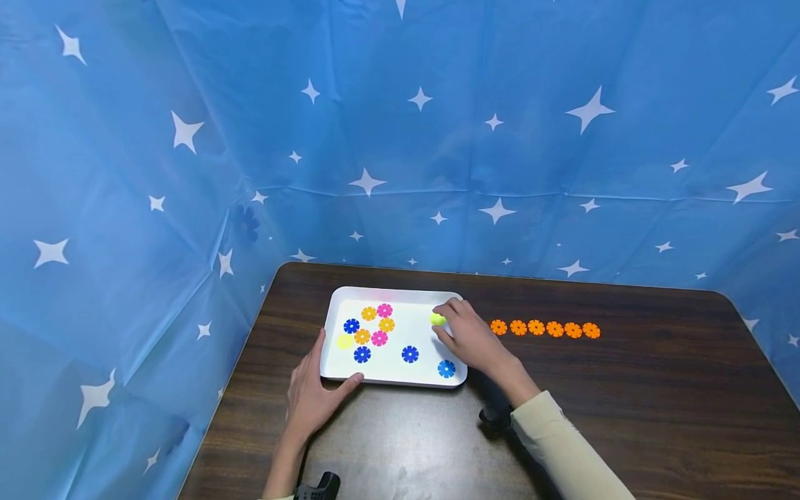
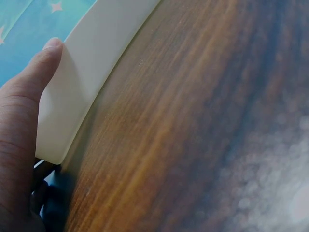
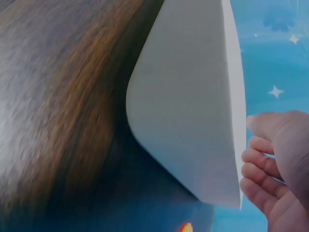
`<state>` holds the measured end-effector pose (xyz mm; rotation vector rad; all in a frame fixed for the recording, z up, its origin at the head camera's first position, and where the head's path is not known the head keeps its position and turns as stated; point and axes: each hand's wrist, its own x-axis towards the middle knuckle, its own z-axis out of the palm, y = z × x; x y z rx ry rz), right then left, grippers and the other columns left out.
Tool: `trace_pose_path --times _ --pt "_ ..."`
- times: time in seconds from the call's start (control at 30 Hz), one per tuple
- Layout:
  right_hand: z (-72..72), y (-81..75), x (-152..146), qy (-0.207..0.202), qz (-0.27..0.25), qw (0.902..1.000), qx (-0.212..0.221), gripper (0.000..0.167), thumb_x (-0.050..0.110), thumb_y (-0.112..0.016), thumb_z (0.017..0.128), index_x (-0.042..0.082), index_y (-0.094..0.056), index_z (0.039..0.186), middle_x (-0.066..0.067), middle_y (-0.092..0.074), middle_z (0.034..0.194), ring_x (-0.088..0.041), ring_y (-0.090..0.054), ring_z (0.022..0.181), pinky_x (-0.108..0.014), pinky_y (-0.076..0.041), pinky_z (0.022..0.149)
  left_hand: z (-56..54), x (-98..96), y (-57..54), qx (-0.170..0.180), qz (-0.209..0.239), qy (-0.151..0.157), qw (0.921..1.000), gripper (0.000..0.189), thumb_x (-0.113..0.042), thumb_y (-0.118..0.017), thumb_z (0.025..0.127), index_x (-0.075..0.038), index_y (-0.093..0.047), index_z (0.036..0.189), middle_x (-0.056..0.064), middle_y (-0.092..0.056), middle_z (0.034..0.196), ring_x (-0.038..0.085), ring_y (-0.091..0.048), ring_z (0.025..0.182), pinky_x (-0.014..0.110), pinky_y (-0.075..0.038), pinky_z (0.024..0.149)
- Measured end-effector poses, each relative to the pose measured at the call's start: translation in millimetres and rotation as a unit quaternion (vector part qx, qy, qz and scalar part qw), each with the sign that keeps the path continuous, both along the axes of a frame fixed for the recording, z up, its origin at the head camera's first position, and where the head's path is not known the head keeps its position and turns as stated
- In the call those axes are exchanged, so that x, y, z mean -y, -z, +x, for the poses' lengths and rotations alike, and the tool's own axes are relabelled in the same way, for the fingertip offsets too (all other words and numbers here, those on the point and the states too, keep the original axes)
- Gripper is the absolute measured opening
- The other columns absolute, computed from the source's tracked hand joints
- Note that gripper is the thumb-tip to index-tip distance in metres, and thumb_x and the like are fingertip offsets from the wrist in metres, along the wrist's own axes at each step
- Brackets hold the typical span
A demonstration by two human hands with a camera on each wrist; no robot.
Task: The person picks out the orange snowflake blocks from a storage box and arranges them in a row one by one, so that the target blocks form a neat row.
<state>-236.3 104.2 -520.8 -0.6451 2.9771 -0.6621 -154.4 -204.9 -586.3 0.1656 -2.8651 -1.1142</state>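
At the right hand, the fingers pinch a yellow-green disc over the white tray. Left hand lies open, steadying the tray's near corner. Judged partway: six orange discs sit in a row beyond the right fingers; eleven others remain in the tray. Wrist views show only the tray's outer wall and the surface, no discs.

Small yellow-green flower disc lying flat near right rim of shallow white tray.
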Motion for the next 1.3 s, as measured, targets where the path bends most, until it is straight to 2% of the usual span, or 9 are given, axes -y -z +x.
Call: trace_pose_path --times 0.3,0.67,0.97,1.3 --pt "-2.6 -1.1 16 -0.010 0.008 0.9999 -0.003 0.039 0.030 -0.063 0.102 0.008 -0.064 0.134 -0.008 -0.064 0.126 -0.023 -0.060 0.117 -0.042 -0.053 0.104 0.1 1.1 0.4 0.009 -0.003 -0.004 1.0000 0.114 -0.070 -0.075 0.078 -0.035 -0.009 0.165 0.002 -0.028 0.171 0.032 -0.038 0.150 0.058 -0.026 0.119" --pt "-6.3 2.0 28 -0.021 0.016 0.9996 0.000 0.038 0.029 -0.063 0.102 0.009 -0.064 0.134 -0.008 -0.065 0.125 -0.024 -0.061 0.117 -0.042 -0.053 0.104 -0.5 1.4 -1.5 0.000 -0.007 0.000 1.0000 0.114 -0.072 -0.073 0.078 -0.036 -0.009 0.164 0.002 -0.030 0.170 0.031 -0.039 0.149 0.057 -0.028 0.118" --pt "-8.8 8.0 40 -0.030 0.014 0.9994 0.011 0.037 0.028 -0.064 0.102 0.008 -0.064 0.134 -0.010 -0.064 0.126 -0.024 -0.060 0.117 -0.042 -0.052 0.107 0.4 0.4 -3.0 0.004 -0.004 0.001 1.0000 0.114 -0.070 -0.074 0.079 -0.033 -0.010 0.165 0.003 -0.030 0.170 0.032 -0.039 0.149 0.058 -0.028 0.119" --pt "-12.7 10.7 56 -0.034 0.013 0.9986 0.038 0.035 0.027 -0.065 0.101 0.012 -0.066 0.133 -0.008 -0.064 0.123 -0.021 -0.058 0.112 -0.038 -0.053 0.106 0.5 1.4 -2.3 0.010 -0.003 0.001 0.9999 0.113 -0.070 -0.074 0.078 -0.037 -0.008 0.164 0.001 -0.029 0.170 0.031 -0.040 0.149 0.058 -0.027 0.120"
